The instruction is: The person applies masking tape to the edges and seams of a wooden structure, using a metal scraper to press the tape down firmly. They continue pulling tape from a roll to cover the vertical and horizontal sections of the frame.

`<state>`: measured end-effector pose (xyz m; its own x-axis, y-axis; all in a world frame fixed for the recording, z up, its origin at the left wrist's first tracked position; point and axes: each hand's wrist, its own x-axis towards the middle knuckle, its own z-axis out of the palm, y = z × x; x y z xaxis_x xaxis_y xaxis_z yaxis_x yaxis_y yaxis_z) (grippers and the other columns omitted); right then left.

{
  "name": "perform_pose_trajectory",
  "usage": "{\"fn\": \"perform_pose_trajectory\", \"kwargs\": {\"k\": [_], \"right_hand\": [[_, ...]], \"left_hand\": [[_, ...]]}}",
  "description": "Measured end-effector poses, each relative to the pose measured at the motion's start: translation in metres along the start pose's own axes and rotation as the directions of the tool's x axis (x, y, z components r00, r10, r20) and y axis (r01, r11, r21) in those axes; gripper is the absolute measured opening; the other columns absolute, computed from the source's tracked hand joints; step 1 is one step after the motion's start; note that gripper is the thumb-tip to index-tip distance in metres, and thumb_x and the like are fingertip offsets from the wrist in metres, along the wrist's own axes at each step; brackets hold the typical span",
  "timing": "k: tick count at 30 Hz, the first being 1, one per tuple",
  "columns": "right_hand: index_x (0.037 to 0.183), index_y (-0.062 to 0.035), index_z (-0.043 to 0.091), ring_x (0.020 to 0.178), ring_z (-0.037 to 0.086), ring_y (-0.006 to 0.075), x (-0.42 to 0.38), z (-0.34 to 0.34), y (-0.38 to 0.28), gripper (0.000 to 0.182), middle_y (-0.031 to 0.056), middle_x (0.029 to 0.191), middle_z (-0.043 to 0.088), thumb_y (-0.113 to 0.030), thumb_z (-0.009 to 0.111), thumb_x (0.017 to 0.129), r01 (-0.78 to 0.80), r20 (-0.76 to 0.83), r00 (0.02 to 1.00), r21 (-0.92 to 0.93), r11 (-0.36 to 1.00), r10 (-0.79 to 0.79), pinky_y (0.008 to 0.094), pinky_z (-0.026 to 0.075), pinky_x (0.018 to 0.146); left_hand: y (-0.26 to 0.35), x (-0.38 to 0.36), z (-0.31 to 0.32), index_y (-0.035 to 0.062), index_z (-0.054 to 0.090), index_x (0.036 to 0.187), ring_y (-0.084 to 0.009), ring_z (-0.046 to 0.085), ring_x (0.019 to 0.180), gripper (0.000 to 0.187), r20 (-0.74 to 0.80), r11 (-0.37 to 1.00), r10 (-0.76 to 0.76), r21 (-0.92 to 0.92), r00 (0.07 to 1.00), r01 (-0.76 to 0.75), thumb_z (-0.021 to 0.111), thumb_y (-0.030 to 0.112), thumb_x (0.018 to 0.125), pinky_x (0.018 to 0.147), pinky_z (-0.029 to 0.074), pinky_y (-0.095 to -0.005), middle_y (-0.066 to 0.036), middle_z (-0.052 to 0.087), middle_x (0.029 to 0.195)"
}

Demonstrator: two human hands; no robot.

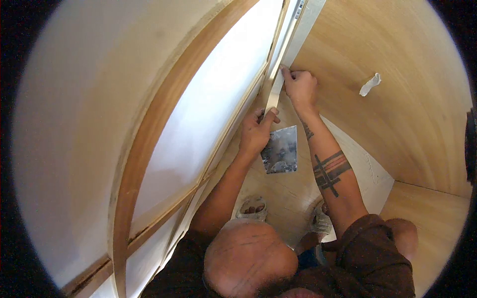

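Note:
A pale narrow strip runs along the edge between the window frame and the wooden panel. My left hand is closed on its lower end, thumb on top. Farther up, my right hand has its fingers curled, with thumb and fingertip pressed together at the strip's side by the panel. A smeared grey metal plate shows just below and right of my left hand; whether it rests on the floor or touches the hand is unclear.
A curved wooden frame with bright panes stands on the left. The wooden panel at right bears a torn white piece. My feet in pale sandals stand on the wooden floor. A dark object is at the right edge.

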<state>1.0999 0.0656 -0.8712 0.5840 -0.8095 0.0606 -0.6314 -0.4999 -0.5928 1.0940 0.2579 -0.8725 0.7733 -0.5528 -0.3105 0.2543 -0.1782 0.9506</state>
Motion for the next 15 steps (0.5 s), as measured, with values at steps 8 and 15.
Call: {"fn": "perform_pose_trajectory", "kwargs": {"k": [8, 15], "right_hand": [[0.078, -0.0015, 0.078, 0.077, 0.071, 0.0464, -0.003, -0.003, -0.007, 0.056, 0.0269, 0.080, 0.072, -0.054, 0.068, 0.094, 0.041, -0.025, 0.999, -0.063, 0.997, -0.043, 0.0536, 0.057, 0.075], [0.084, -0.0053, 0.081, 0.076, 0.073, 0.0434, -0.007, -0.032, -0.034, 0.048, 0.0229, 0.079, 0.074, -0.053, 0.074, 0.088, 0.096, -0.146, 0.982, -0.137, 0.986, -0.116, 0.0512, 0.059, 0.074]], "left_hand": [[0.003, -0.004, 0.005, -0.0014, 0.074, 0.094, -0.0132, 0.058, 0.080, 0.035, -0.026, 0.997, 0.070, -0.045, 0.997, -0.071, 0.067, 0.033, 0.100, 0.075, 0.045, -0.0310, -0.006, 0.071, 0.087], [0.006, -0.002, 0.005, -0.0020, 0.075, 0.098, -0.0130, 0.058, 0.078, 0.035, -0.083, 0.998, -0.051, -0.030, 0.995, 0.048, 0.068, 0.032, 0.098, 0.070, 0.046, -0.0322, -0.006, 0.072, 0.086]]}}
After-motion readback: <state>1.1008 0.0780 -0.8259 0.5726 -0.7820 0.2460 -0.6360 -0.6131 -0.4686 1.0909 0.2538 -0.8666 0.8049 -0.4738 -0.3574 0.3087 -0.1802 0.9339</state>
